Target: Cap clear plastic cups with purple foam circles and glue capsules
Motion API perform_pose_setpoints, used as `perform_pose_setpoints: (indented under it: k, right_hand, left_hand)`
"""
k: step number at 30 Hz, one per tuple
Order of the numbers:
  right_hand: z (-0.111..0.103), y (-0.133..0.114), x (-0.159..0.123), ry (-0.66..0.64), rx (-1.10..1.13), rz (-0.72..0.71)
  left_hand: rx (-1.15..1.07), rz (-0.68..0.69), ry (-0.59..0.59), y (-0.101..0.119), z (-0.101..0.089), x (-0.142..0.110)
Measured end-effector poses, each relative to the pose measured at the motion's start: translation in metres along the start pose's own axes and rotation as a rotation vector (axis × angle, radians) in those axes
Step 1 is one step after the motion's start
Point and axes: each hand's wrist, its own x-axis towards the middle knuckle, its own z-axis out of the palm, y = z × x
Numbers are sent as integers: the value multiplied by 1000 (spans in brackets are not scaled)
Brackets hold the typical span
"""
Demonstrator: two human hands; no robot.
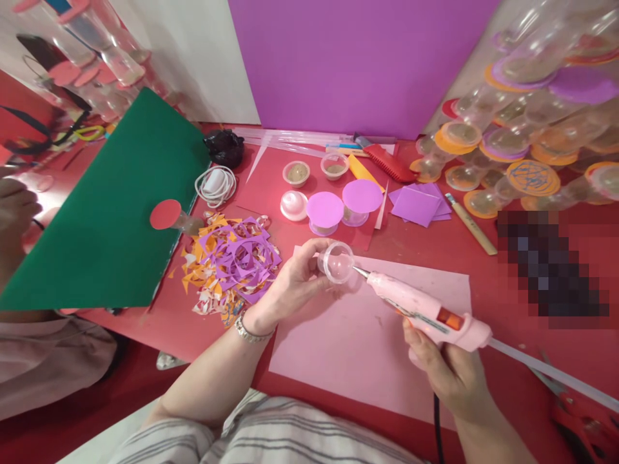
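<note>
Between the fingers of my left hand (302, 274) is a small clear plastic cup (338, 263), its open rim turned toward me. My right hand (442, 364) grips a pink hot glue gun (420, 303) with a white glue stick (546, 367) out of its back. The metal nozzle (360, 272) is at the cup's right rim; whether it touches I cannot tell. Both are over a pale pink sheet (329, 341). Beyond stand two cups topped with purple discs (325, 210), two open cups of sandy filling (296, 173) and an upturned cup (293, 205).
Purple and orange scraps (236, 258) lie left, beside a coiled white cable (215, 187) and a leaning green board (120, 219). Purple squares (418, 205), a red cutter (387, 162) and a wooden-handled tool (471, 224) lie right. Cup shakers (536, 129) are stacked there. Another person's hand (17, 206) shows far left.
</note>
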Motion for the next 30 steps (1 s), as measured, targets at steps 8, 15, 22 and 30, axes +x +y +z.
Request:
perform_pose_setpoints:
  k: [8,15,22,30]
  right_hand:
    - [1,-7,2,2,94,162]
    - [1,-11,0,-49,142,220]
    - [1,-4,-4,-42,132,165]
    - [-3,0,0,-55,179,157]
  left_hand:
    - [-41,-3,-12,-2,1,-2]
    - [3,22,-8,-3,-1,-2]
    - [-7,-11,-16,-1,0,-2]
    - [-33,22,0,-3,-1,1]
